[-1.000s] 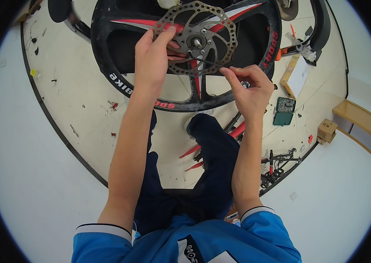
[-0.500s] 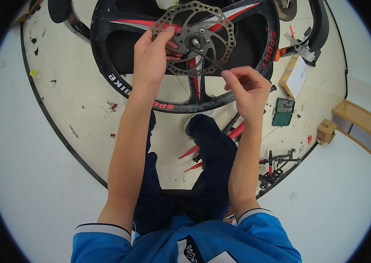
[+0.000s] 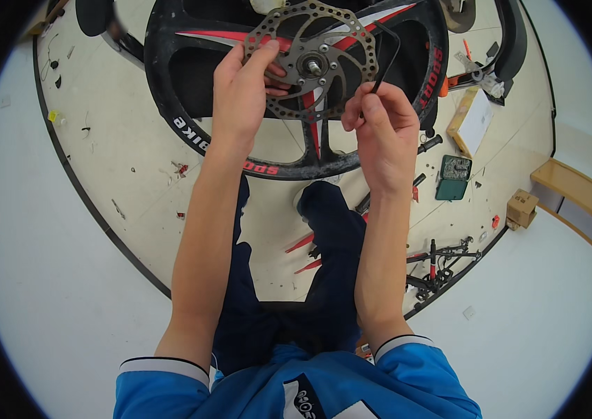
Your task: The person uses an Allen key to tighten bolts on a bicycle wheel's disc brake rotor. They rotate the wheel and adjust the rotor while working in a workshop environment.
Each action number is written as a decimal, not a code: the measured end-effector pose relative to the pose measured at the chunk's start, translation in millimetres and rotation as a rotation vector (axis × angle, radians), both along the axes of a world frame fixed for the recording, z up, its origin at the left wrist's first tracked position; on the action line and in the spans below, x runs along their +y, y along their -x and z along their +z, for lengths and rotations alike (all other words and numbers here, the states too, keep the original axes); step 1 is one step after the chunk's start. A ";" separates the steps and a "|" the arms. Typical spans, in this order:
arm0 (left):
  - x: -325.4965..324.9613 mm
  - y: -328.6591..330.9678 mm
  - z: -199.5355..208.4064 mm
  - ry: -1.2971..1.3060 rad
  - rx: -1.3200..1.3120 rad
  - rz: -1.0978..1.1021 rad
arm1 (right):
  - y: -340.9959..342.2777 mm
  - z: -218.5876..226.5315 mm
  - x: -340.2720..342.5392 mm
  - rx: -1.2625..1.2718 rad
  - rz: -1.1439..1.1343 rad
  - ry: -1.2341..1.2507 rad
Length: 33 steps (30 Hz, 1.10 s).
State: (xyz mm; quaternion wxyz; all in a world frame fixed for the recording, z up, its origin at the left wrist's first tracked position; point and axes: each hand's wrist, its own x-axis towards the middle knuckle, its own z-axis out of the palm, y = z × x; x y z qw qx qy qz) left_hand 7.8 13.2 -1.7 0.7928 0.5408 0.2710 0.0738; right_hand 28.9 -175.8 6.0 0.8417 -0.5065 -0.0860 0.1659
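Observation:
A black bicycle wheel [image 3: 331, 167] with broad red-and-white spokes lies flat in front of me. On its hub sits a perforated metal brake disc [image 3: 331, 65], held by several small bolts around the axle [image 3: 314, 68]. My left hand [image 3: 241, 91] grips the disc's left edge, thumb on top and fingers reaching under it. At the disc's lower right, my right hand [image 3: 388, 129] pinches a black L-shaped hex key [image 3: 393, 59] by one end. The key's bent end points up and left, apart from the bolts.
Bicycle frame parts [image 3: 435, 269] lie on the floor at the lower right. An open green case [image 3: 452, 185], a white-topped box [image 3: 470, 122] and a cardboard box [image 3: 521, 208] are on the right. Small scraps [image 3: 181, 170] dot the floor at left.
The hex key has come away from the bolt below the axle and been turned, its bent end now upward. My right hand has shifted slightly left; my left hand stays on the disc.

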 end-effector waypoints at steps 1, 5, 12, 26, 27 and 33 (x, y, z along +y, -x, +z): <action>-0.4 0.0 0.8 0.005 0.001 0.000 | -0.6 0.3 0.2 0.024 -0.036 -0.006; 1.6 0.4 0.6 0.007 0.002 -0.005 | -8.0 -0.1 -9.2 0.042 -0.152 0.158; 0.6 -0.6 0.4 -0.004 0.011 0.006 | -10.1 0.0 -22.0 -0.022 -0.125 0.354; -0.6 -1.4 -1.3 0.005 -0.004 0.004 | -2.5 0.2 -12.1 -0.093 -0.129 0.518; -0.3 -1.7 -2.2 0.005 -0.004 0.002 | -2.0 -1.2 -11.9 -0.107 -0.133 0.535; -0.5 -1.0 -1.0 0.000 -0.003 0.001 | 6.5 0.9 -4.0 -0.099 -0.092 0.640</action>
